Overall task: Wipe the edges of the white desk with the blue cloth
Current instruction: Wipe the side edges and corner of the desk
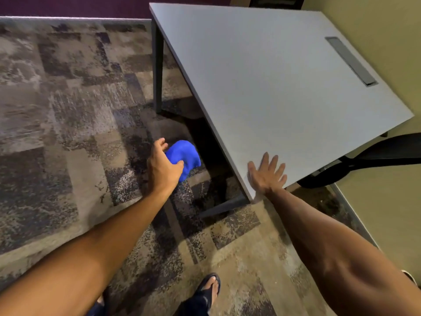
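The white desk (273,87) fills the upper right, its near corner pointing toward me. My right hand (266,176) lies flat with fingers spread on the top at that near corner. My left hand (163,165) holds the bunched blue cloth (184,156) in the air to the left of the desk's long left edge, over the carpet. The cloth is a short gap away from the edge and does not touch it.
Dark metal desk legs (157,71) stand under the left edge, with a low crossbar (225,206) near the corner. A grey cable slot (350,60) sits in the top. A black chair (373,156) is at the right. Patterned carpet covers the floor; my sandalled foot (210,286) is below.
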